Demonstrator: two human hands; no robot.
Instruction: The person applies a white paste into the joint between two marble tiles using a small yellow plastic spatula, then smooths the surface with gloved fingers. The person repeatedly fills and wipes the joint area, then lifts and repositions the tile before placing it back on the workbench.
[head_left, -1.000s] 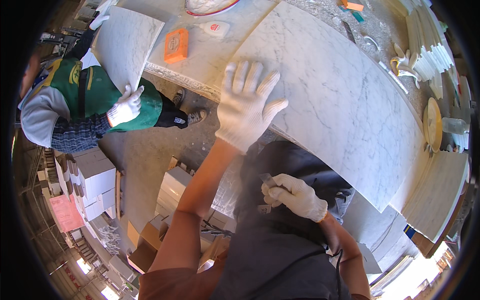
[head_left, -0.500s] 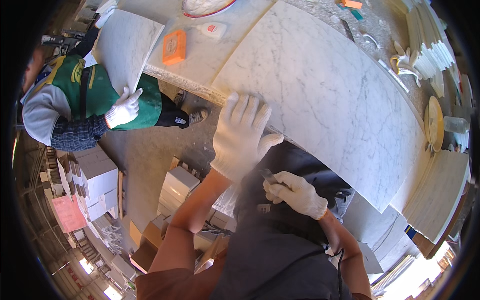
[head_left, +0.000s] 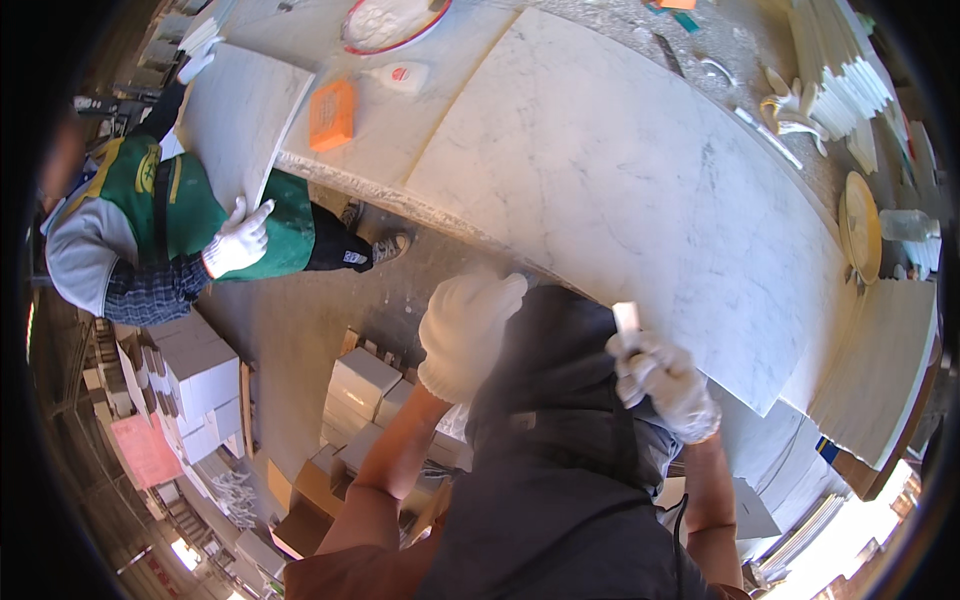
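Head view: left hand [head_left: 465, 335], white-gloved, fingers curled and holding nothing, blurred, just off the near edge of the large white marble slab [head_left: 640, 190]. Right hand [head_left: 668, 380], white-gloved, closed around a small white stick-like object [head_left: 627, 318] at the slab's near edge. Co-worker's gloved hand [head_left: 238, 242] grips a smaller marble slab [head_left: 240, 120] at far left; orange block [head_left: 332, 114] lies beside it.

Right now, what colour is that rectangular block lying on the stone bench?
Bright orange. The block shows best in the head view, on the pale marble bench.
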